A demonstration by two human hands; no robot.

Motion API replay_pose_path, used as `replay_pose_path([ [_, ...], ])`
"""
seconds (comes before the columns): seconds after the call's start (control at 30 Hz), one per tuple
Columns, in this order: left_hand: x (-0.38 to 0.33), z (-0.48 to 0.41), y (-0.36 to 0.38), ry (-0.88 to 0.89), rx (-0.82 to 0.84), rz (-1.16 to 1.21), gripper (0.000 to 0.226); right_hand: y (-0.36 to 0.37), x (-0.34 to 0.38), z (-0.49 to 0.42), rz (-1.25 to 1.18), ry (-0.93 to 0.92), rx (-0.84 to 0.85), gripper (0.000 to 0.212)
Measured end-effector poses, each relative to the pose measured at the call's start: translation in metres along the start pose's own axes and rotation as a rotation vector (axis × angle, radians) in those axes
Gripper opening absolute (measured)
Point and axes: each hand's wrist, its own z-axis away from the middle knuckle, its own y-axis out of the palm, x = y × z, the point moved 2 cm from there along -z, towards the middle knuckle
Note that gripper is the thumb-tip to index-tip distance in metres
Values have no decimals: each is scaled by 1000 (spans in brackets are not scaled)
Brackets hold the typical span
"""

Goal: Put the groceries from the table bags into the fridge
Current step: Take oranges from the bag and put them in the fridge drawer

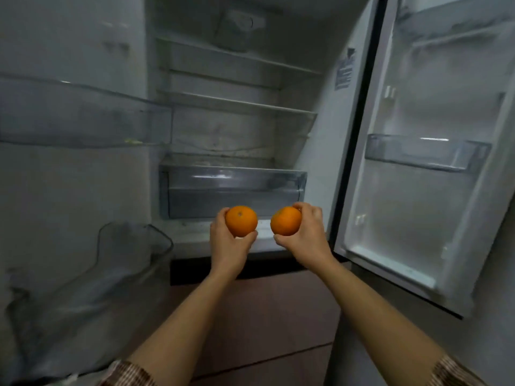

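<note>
Head view showed the left hand (228,242) with its grip curled round one round orange fruit (241,220) and the right hand (308,235) clasping a second orange fruit (285,221), both held just before the clear plastic drawer (234,190) of the open grey fridge (320,135), probably their intended spot.

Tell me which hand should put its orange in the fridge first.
Probably the left: the left hand holds its orange squarely before the drawer, while the right hand is off toward the door.
</note>
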Motion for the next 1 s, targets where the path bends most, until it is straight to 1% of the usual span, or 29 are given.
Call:
replay_pose_path([
  [0.1, 8, -62, 23, -18, -111, 109, 64, 22, -13, -70, -66, 41, -31, 74],
  [0.23, 15, -132, 44, -8, -259, 174, 71, 50, -22, -140, -135, 23, -72, 72],
  [0.33, 20, -174, 53, 6, -348, 81, 74, 68, -21, -185, -132, -35, -98, 70],
  [0.47, 20, -218, 47, 97, -483, -203, 69, 91, -18, -235, -123, -58, -103, 67],
  [0.57, 21, -246, 41, 121, -466, -325, 70, 105, -20, -260, -126, -27, -65, 67],
  [0.67, 24, -260, 40, 80, -359, -387, 70, 114, -24, -272, -32, -34, -26, 67],
  [0.73, 24, -263, 40, 109, -313, -454, 69, 113, -26, -274, 12, -62, -12, 69],
  [0.87, 11, -249, 37, 154, -327, -531, 69, 100, -28, -271, -5, -87, -9, 69],
  [1.0, -17, -232, 28, 114, -317, -627, 57, 78, -20, -259, -77, -101, -61, 64],
])
